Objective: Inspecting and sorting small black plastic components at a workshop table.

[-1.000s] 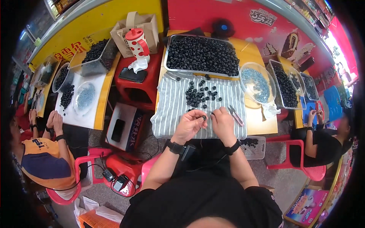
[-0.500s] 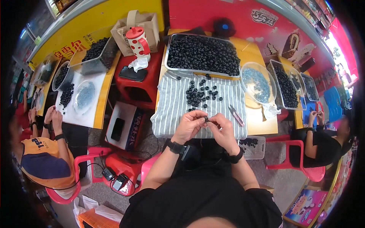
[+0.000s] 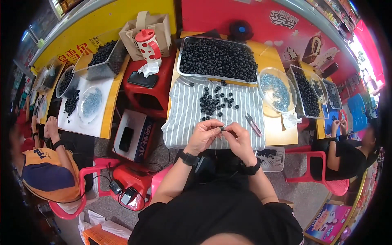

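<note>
Black and matte, a small ring (image 3: 221,128) sat at the fingertips of both hands, above the near part of the striped cloth (image 3: 183,122). I saw the left hand (image 3: 203,136) with thumb and forefinger closed on it, the other fingers curled loosely. The right hand (image 3: 240,143) had its fingertips bunched against the same ring; I couldn't tell whether they gripped it or only touched it.

By my reading, this one was mid-handling, and plenty was left: a loose pile (image 3: 210,104) lay on the cloth beyond, and the tray (image 3: 204,76) behind held a great heap more. More dark pieces lay in the pale basket (image 3: 279,162) below the table edge, though I couldn't judge whether those were done. The ring looked round and chunky, its details too small for me to make out. Snips (image 3: 254,124) lay to the right, untouched.
</note>
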A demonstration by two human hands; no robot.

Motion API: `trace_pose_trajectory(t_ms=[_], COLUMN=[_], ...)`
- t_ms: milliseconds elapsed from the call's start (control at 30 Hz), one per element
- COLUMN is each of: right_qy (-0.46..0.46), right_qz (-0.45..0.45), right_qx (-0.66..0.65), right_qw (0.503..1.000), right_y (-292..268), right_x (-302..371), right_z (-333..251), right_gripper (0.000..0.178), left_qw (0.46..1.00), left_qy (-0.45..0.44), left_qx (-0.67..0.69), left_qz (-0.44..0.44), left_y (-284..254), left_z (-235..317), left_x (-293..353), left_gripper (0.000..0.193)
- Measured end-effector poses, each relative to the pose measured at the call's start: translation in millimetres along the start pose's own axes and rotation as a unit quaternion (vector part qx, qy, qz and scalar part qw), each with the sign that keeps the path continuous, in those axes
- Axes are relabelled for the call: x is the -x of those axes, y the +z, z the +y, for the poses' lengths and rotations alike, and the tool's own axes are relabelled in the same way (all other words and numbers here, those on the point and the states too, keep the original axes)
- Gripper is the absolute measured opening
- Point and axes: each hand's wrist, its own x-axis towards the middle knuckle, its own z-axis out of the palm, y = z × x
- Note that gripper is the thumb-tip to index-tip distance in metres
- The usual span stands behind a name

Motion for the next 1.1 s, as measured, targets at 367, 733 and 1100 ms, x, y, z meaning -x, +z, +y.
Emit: trace_pose_trajectory(t_ms=[367, 733, 1100], right_qy=[-0.003, -0.055, -0.041], right_qz=[-0.093, -0.07, -0.047], right_qx=[-0.075, -0.072, -0.052], right_qw=[0.993, 0.993, 0.997], right_y=[-4.5, 0.6, -14.1], right_x=[-7.3, -4.7, -2.8], right_z=[-4.2, 6.8, 7.2], right_gripper=[0.03, 0.022, 0.02], left_qw=[0.999, 0.999, 0.998], left_qy=[-0.019, -0.025, -0.034], left_qx=[0.014, 0.004, -0.037], left_qz=[-0.025, -0.038, -0.036], left_y=[5.7, 9.3, 14.3], left_z=[7.0, 9.0, 7.6], left_x=[-0.4, 1.9, -3.2], left_gripper=[0.043, 0.047, 0.044])
